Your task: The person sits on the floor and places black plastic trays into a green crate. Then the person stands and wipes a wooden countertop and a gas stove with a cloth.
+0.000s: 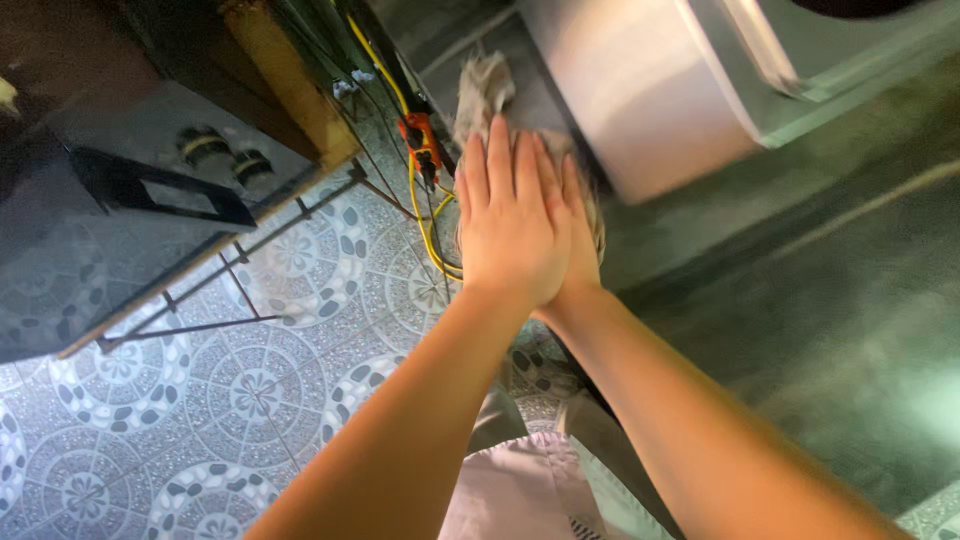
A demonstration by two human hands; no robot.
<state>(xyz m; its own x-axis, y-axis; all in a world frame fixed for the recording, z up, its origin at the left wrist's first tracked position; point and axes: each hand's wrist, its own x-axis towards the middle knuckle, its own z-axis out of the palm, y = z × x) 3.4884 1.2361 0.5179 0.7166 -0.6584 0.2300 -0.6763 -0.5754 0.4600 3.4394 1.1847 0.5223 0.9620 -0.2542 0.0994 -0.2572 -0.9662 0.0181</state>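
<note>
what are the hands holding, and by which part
Nothing is gripped: the left hand lies flat over the right hand, both pressing down on the middle of a grey rag.

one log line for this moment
left hand stacked over right hand | both pressing grey rag | yellow cables beside | patterned tile floor

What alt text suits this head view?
Two bare hands, the left hand laid over the right hand, press a grey rag against a dark surface beside a metal appliance; yellow cables hang nearby over patterned floor tiles.

Two hands: left hand (510,225), right hand (578,235) (stacked); one rag (483,90); two knobs (205,145).
</note>
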